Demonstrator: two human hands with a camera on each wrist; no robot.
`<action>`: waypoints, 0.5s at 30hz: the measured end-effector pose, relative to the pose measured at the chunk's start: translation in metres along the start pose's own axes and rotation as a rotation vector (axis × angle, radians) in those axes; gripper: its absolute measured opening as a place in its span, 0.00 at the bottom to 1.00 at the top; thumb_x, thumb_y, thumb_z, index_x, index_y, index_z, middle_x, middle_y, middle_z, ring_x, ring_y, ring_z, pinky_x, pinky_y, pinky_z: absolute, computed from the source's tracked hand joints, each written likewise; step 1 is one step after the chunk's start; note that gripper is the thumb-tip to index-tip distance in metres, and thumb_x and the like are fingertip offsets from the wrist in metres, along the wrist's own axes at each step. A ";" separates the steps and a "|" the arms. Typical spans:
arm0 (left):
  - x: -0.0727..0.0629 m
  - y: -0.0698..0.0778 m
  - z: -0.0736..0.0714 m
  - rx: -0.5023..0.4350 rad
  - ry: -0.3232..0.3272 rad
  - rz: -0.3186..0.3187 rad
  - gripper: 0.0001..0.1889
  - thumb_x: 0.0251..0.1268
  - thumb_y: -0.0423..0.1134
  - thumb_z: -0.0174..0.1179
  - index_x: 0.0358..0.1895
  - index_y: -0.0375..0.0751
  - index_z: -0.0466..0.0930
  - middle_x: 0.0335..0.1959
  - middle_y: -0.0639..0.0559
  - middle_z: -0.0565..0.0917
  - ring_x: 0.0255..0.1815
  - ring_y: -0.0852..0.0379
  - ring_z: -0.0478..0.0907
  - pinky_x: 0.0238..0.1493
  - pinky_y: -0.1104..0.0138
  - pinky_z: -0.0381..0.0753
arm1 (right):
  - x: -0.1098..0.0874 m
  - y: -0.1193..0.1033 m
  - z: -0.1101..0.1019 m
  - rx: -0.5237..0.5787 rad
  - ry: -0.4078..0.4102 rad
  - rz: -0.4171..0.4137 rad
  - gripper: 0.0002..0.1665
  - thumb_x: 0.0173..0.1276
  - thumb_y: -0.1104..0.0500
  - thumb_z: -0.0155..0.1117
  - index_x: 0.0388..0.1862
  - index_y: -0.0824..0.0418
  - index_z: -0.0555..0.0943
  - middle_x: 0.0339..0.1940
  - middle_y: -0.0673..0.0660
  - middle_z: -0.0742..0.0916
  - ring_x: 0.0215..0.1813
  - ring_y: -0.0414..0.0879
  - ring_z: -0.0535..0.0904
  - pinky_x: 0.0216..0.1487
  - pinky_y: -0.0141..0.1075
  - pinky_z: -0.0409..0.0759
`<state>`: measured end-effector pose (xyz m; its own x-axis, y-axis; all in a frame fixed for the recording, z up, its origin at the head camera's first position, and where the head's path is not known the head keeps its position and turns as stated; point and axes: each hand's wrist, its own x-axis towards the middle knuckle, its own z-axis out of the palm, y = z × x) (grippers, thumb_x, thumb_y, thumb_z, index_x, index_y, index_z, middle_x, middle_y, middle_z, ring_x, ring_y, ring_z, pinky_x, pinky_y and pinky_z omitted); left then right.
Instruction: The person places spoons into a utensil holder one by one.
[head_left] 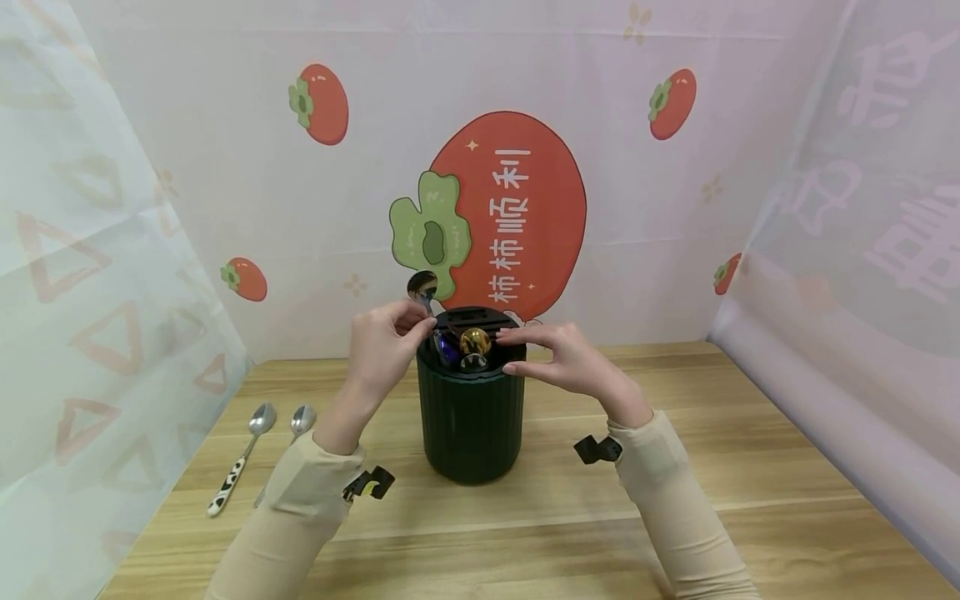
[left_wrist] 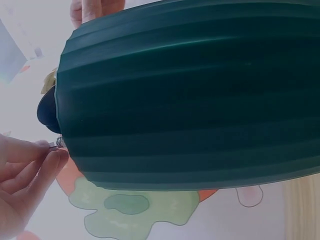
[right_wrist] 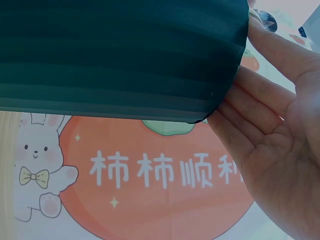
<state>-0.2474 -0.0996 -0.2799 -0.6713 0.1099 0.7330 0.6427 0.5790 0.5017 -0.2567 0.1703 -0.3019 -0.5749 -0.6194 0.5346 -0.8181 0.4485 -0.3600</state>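
In the head view, a ribbed dark green utensil holder (head_left: 471,433) stands upright at the middle of the table. My left hand (head_left: 382,342) pinches a spoon (head_left: 422,286) at the holder's left rim. The spoon's dark, shiny bowl points up, and its lower part is hidden by my fingers and the holder. Inside the opening show a gold spoon bowl (head_left: 475,342), a blue-purple one (head_left: 448,350) and a silver one (head_left: 474,362). At the right rim rests my right hand (head_left: 562,354), fingers fairly straight; the right wrist view shows its fingers (right_wrist: 255,107) against the holder's edge.
Left on the wooden table (head_left: 570,525) lie a spoon with a black-and-white spotted handle (head_left: 227,485) and another metal spoon (head_left: 302,419), partly behind my left sleeve. A printed cloth backdrop (head_left: 510,67) stands behind the holder, with cloth at both sides.
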 end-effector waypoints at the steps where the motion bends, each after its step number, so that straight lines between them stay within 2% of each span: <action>1: -0.001 -0.001 0.000 0.005 -0.005 0.002 0.04 0.58 0.35 0.66 0.31 0.37 0.84 0.27 0.49 0.87 0.26 0.58 0.83 0.30 0.67 0.82 | 0.000 0.000 0.000 0.004 -0.001 0.003 0.23 0.61 0.52 0.68 0.55 0.57 0.82 0.58 0.54 0.83 0.61 0.45 0.78 0.60 0.45 0.76; 10: -0.005 -0.005 0.003 0.027 -0.029 0.001 0.04 0.59 0.36 0.66 0.32 0.39 0.84 0.27 0.49 0.87 0.26 0.58 0.82 0.31 0.65 0.83 | 0.000 -0.001 0.001 0.010 -0.008 0.017 0.23 0.61 0.52 0.68 0.55 0.57 0.82 0.58 0.54 0.83 0.61 0.45 0.78 0.61 0.45 0.75; 15: -0.006 -0.007 0.002 0.012 -0.025 0.006 0.03 0.59 0.35 0.65 0.31 0.40 0.84 0.27 0.50 0.87 0.25 0.59 0.82 0.30 0.68 0.82 | 0.000 -0.002 0.000 0.016 -0.010 0.020 0.23 0.62 0.53 0.68 0.55 0.57 0.81 0.58 0.54 0.83 0.62 0.45 0.77 0.62 0.45 0.75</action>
<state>-0.2482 -0.1025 -0.2891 -0.6769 0.1333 0.7239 0.6421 0.5878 0.4922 -0.2554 0.1696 -0.3012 -0.5909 -0.6173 0.5194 -0.8067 0.4504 -0.3825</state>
